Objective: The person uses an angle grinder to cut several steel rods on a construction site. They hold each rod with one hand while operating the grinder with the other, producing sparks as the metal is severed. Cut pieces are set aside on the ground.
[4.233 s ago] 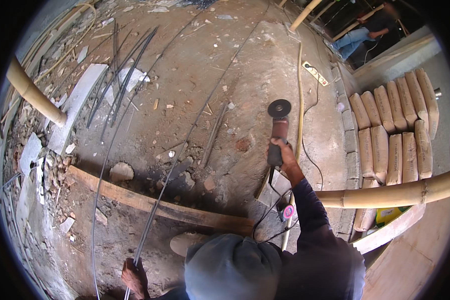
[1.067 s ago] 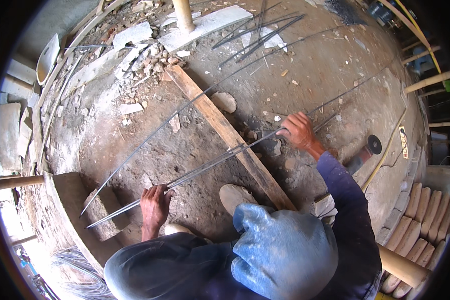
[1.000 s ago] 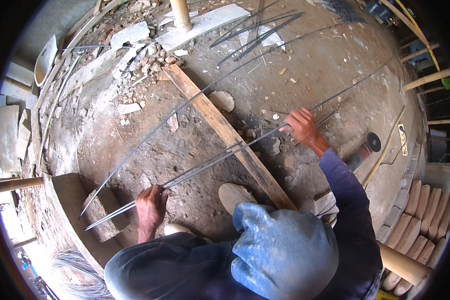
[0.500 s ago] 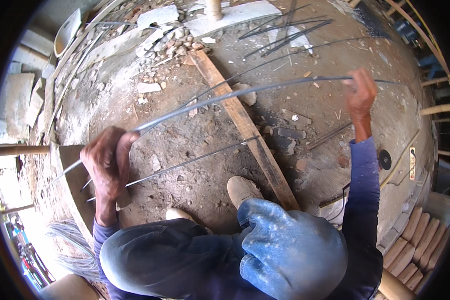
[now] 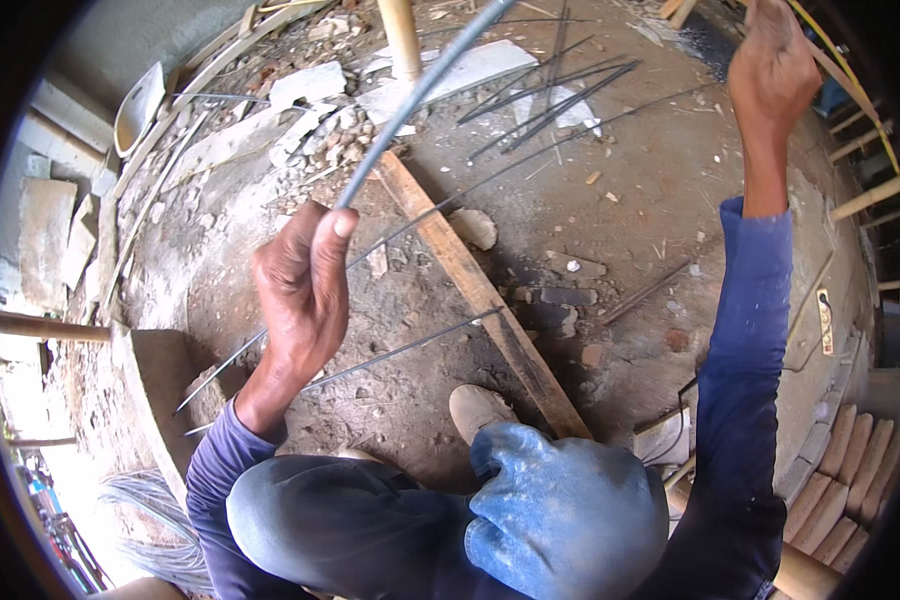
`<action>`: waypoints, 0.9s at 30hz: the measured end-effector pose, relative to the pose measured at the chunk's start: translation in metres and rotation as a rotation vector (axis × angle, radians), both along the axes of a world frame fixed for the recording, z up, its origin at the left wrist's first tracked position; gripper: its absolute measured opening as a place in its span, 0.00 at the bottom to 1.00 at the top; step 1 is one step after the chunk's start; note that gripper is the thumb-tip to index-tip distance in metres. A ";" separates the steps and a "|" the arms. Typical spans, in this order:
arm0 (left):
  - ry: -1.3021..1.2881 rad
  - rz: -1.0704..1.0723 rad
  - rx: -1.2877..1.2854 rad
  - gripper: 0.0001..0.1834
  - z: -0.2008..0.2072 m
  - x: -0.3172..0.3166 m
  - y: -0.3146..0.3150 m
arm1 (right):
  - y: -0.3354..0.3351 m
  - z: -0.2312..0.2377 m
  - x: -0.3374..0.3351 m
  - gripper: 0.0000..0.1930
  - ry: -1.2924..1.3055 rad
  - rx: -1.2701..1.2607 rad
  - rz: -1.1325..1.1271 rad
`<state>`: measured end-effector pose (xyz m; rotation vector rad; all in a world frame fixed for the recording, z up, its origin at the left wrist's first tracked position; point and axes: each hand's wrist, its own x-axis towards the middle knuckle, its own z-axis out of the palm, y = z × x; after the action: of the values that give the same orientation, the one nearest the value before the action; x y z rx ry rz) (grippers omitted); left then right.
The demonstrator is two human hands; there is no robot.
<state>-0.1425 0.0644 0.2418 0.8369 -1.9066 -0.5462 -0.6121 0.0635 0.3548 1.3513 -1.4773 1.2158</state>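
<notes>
Your view records soft daylight on the ground [image 5: 620, 215], blown-out glare at lower left, black rim, bowed edges.

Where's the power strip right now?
Head view, far right: the power strip lies on the ground, just right of the person's right sleeve and above the stacked brown sacks in the picture.

Rod [image 5: 387, 141] smooth grey metal; plank [image 5: 477, 287] rough matt wood; trousers [image 5: 570, 500] matt cloth; sacks [image 5: 838, 440] matt paper.

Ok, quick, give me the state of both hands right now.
Left hand: closed, holding a grey steel rod.
Right hand: raised at the top edge; its grip cannot be told.
</notes>
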 end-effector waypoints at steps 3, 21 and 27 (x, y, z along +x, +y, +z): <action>-0.027 0.070 -0.008 0.18 0.002 0.015 -0.013 | -0.004 0.003 -0.007 0.13 0.125 -0.015 0.095; -0.942 0.369 0.164 0.21 -0.046 0.194 0.006 | 0.125 -0.354 0.027 0.22 0.069 1.181 0.459; -1.076 0.120 0.185 0.21 -0.035 0.147 -0.006 | 0.140 -0.304 0.057 0.31 -0.059 1.279 0.426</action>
<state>0.0048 0.0588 0.2073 1.5575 -2.7477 -0.1807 -0.5555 0.2038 0.0508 2.5461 -2.1911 0.4108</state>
